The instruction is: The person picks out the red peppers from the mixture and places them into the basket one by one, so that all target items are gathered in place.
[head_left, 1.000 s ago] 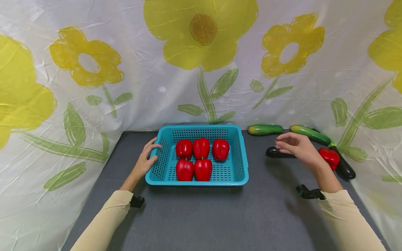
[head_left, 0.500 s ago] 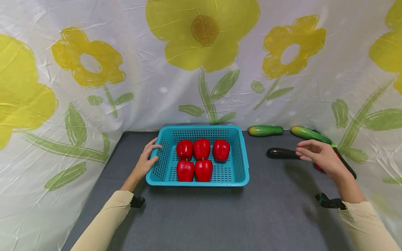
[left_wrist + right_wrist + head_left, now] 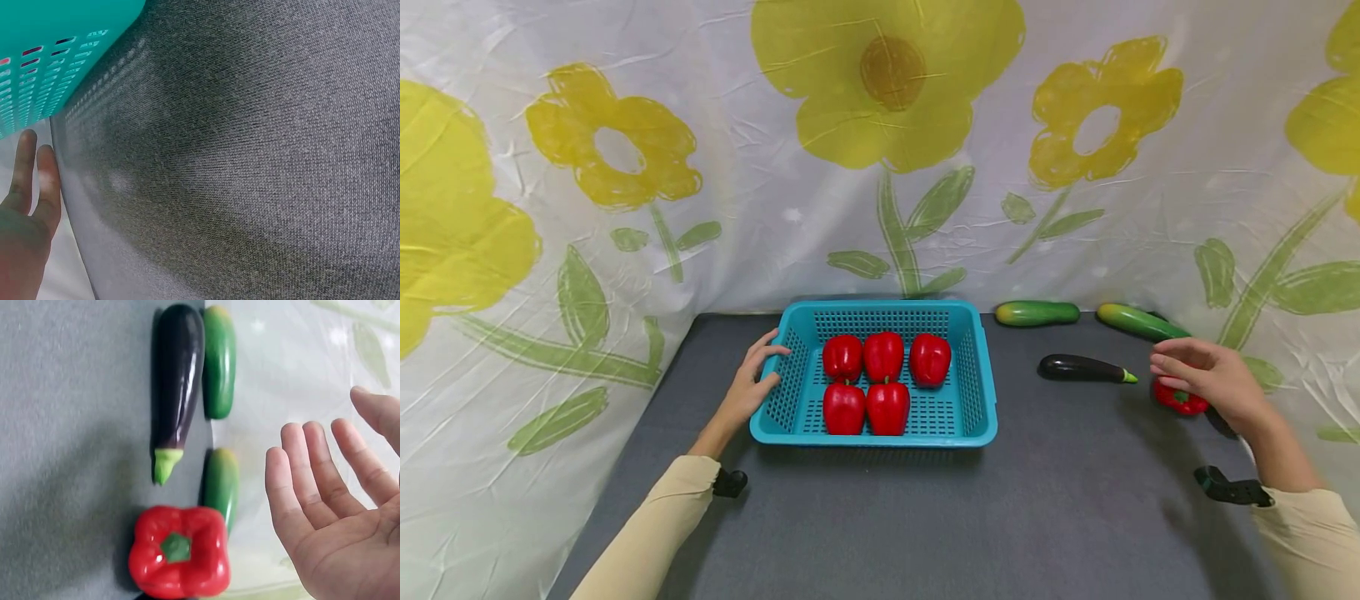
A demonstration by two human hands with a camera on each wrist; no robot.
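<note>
My left hand [image 3: 751,382] rests on the left rim of a blue plastic basket [image 3: 872,439], its fingers over the edge. In the left wrist view, two fingers [image 3: 47,187] show beside the basket's slotted wall [image 3: 37,81]. Several red bell peppers [image 3: 883,357] stand inside the basket. Over at the right, my right hand [image 3: 1213,379] hovers above another red bell pepper [image 3: 1178,398], partly hiding it. The right wrist view has that pepper [image 3: 181,550] with its green stem up, and the hand [image 3: 344,512] apart from it, fingers extended, holding nothing.
A dark eggplant [image 3: 1082,367] lies left of the right hand. Two green cucumber-like vegetables [image 3: 1037,313] lie along the back edge by the flowered cloth [image 3: 925,233]. Another dark vegetable [image 3: 1220,422] is mostly hidden under the right hand. Grey cloth covers the table [image 3: 880,525].
My right hand has moved rightward from above the eggplant to above the loose pepper, uncovering the eggplant's green stem end. The left hand and the basket have stayed in place.
</note>
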